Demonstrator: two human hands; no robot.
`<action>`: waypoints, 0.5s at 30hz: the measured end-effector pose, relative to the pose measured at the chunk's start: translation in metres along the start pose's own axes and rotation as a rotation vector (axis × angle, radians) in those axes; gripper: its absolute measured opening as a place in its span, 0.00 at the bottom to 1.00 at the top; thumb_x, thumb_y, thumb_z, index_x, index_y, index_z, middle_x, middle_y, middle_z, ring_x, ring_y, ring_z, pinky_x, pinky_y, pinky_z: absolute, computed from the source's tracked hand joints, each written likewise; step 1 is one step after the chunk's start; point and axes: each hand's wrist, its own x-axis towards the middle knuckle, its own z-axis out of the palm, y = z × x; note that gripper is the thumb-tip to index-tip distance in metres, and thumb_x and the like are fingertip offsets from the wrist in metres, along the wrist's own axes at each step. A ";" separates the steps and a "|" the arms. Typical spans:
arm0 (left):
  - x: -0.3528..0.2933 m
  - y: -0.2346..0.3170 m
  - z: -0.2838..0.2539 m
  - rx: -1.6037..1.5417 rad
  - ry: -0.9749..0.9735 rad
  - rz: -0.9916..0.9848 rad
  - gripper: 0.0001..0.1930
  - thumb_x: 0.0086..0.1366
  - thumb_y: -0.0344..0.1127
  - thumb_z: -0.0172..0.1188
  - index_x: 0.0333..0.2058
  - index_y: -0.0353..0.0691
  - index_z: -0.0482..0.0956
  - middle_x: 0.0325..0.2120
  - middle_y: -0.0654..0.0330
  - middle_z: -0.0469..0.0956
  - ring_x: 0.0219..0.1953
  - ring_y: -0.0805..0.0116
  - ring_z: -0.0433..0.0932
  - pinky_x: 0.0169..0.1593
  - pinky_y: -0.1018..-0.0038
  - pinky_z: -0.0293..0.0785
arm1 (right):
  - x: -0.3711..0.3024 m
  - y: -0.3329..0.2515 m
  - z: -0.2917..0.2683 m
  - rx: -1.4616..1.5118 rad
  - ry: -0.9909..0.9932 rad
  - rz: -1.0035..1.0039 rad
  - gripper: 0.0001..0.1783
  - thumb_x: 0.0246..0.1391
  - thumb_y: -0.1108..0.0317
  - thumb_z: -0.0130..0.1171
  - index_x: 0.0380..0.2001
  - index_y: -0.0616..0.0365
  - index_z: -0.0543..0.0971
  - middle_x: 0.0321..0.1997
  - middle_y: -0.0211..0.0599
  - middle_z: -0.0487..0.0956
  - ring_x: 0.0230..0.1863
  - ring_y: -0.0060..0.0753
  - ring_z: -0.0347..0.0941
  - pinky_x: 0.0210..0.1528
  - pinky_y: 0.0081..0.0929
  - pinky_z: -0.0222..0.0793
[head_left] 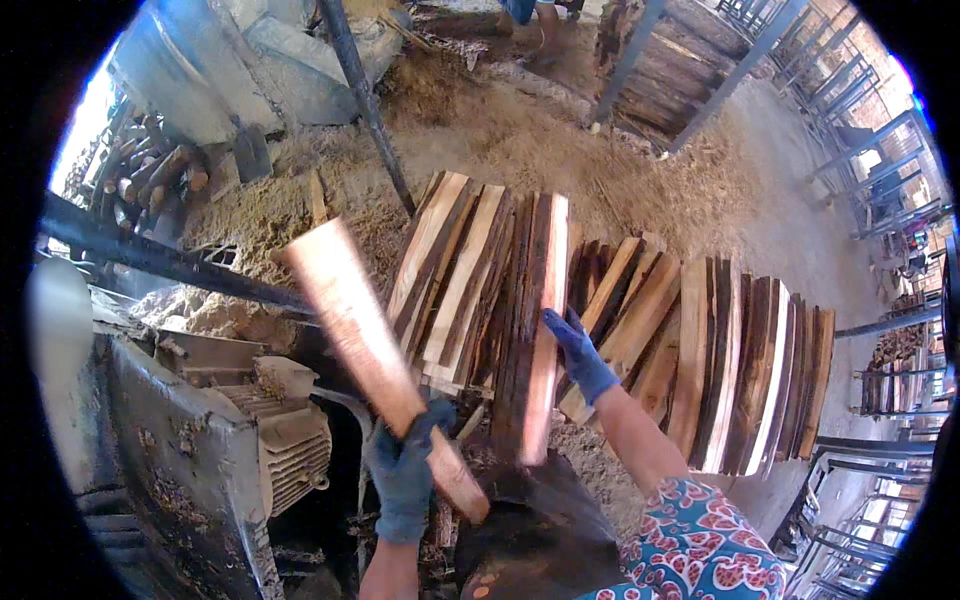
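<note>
My left hand (pixel 405 470), in a dark grey-green glove, is closed round the lower part of a pale wooden board (pixel 355 310). That board slants up and to the left, its upper end blurred. My right hand (pixel 583 357), in a blue-purple glove, rests with outstretched fingers against a long light-faced board (pixel 552 270). This board stands on edge at the right side of a bundle of bark-edged boards (pixel 465 270). Where the thumb sits behind it is partly hidden.
To the right stretches another row of bark-edged boards (pixel 740 365). A dusty machine with a finned motor (pixel 295 455) stands close on the left, below a dark metal bar (pixel 180 255). Sawdust (pixel 480 120) covers ground beyond; logs (pixel 155 180) lie far left.
</note>
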 end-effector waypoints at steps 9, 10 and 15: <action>-0.066 0.036 -0.079 -0.154 0.449 0.154 0.21 0.57 0.34 0.59 0.46 0.26 0.68 0.35 0.51 0.76 0.36 0.63 0.75 0.44 0.68 0.71 | 0.007 0.075 -0.007 -0.173 -0.245 0.219 0.19 0.51 0.62 0.57 0.47 0.51 0.72 0.43 0.26 0.74 0.44 0.23 0.71 0.42 0.21 0.67; -0.081 0.039 -0.091 -0.179 0.456 0.210 0.20 0.57 0.33 0.58 0.46 0.27 0.69 0.35 0.51 0.76 0.36 0.64 0.75 0.44 0.68 0.71 | -0.002 0.087 0.003 -0.262 -0.415 0.226 0.17 0.52 0.62 0.56 0.45 0.54 0.72 0.41 0.26 0.74 0.41 0.24 0.71 0.40 0.22 0.67; -0.189 0.064 -0.167 0.209 0.687 0.301 0.11 0.61 0.27 0.52 0.42 0.32 0.71 0.32 0.56 0.78 0.34 0.69 0.76 0.40 0.74 0.72 | -0.071 0.141 0.036 -0.954 -0.956 0.128 0.10 0.54 0.63 0.51 0.36 0.57 0.74 0.30 0.28 0.75 0.29 0.21 0.69 0.29 0.20 0.65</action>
